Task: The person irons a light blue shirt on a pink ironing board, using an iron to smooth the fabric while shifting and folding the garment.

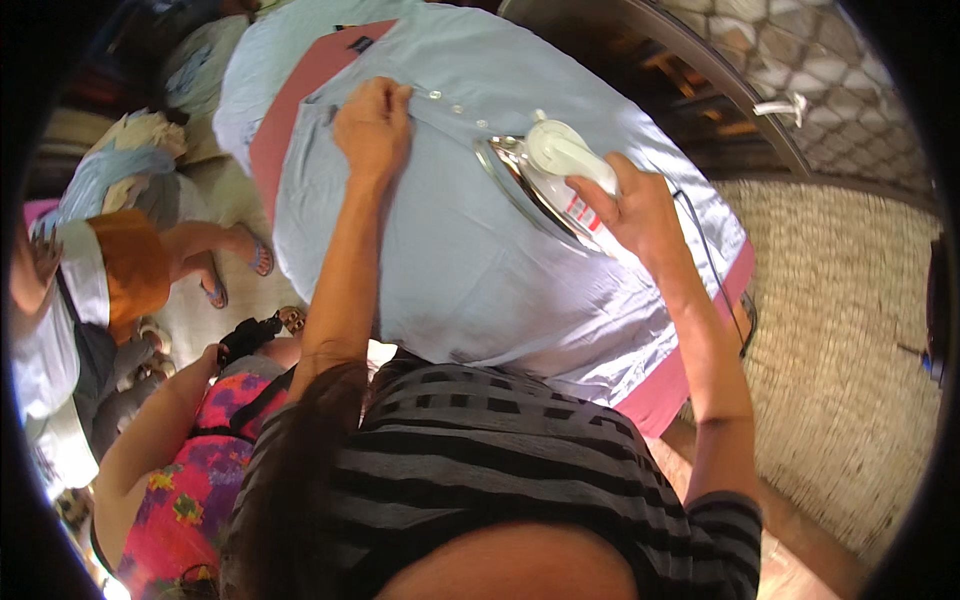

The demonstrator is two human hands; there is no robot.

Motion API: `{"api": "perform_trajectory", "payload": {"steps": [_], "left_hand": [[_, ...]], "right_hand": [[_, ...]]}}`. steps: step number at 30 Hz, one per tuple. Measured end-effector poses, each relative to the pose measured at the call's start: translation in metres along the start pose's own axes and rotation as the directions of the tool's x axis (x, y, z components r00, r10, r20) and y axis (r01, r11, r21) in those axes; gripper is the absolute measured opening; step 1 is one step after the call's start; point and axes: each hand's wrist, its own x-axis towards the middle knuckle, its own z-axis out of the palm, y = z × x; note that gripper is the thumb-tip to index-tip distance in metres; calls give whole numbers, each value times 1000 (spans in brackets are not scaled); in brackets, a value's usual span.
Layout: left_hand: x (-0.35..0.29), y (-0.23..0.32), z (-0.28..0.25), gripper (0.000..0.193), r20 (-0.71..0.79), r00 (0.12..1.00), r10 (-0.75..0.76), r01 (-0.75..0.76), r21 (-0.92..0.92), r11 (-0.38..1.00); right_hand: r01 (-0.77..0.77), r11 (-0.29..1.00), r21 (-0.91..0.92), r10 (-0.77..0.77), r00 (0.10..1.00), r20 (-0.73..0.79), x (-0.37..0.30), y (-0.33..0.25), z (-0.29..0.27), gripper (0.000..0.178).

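Pressing the shirt [440, 250] appears to be the step in hand. The shirt lies beneath and around the iron [562, 158], over the pink board [290, 125]. Right hand [635, 210]: at the iron, fingers clamped on its handle. Left hand [372, 125]: left of the iron, fingers curled against the cloth; whether they pinch it cannot be told. Buttons [457, 109]: just beyond the iron's tip. The next move probably calls for skirting these buttons, the left hand steadying the cloth against creasing.
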Motion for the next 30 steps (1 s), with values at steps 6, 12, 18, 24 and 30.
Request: {"api": "perform_trajectory", "payload": {"steps": [6,12,18,24,30], "left_hand": [[3,-13,-2,23,43,998,43,-47,90,995],[4,-16,0,26,87,996,-5,-2,82,997],[7,-17,6,29,92,995,39,-53,158,986],[19,-32,-5,30,143,989,22,-59,257,965],[-61,89,-4,23,49,859,510,-512,24,859]], "right_hand": [[-1,999,-41,5,996,85,-6,46,-25,55],[-82,995,63,80,996,24,-62,87,-38,51],[-109,993,-44,105,990,-95,-98,123,-42,50],[-87,996,-15,86,994,-62,-88,114,-44,55],[50,998,-40,-55,991,-120,-84,139,-50,54]]}}
